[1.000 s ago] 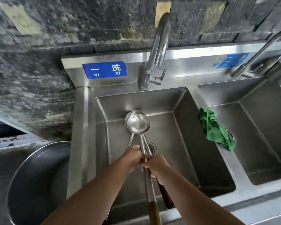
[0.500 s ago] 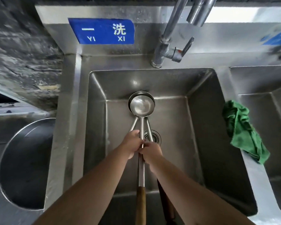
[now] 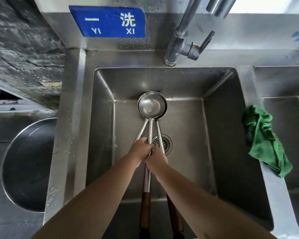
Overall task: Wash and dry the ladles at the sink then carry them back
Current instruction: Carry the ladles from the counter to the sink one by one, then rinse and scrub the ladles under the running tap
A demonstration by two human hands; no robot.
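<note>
Three steel ladles (image 3: 152,106) with nested bowls and brown wooden handle ends are held together over the left sink basin (image 3: 219,128). Their bowls hang above the basin's far floor, beyond the drain (image 3: 164,143). My left hand (image 3: 141,149) grips the shafts from the left, and my right hand (image 3: 156,158) grips them just below, touching the left hand. The handles run back toward me under my forearms. The faucet (image 3: 181,40) stands behind the basin; no water is running.
A crumpled green cloth (image 3: 262,140) lies over the divider between the two basins. A second basin (image 3: 286,128) is at the right. A large round steel bowl (image 3: 28,164) sits left of the sink. A blue sign (image 3: 109,21) is on the backsplash.
The view has moved closer and tilted down over the basin. Both hands have kept their grip on the ladles, which now hang lower and more centred in the sink.
</note>
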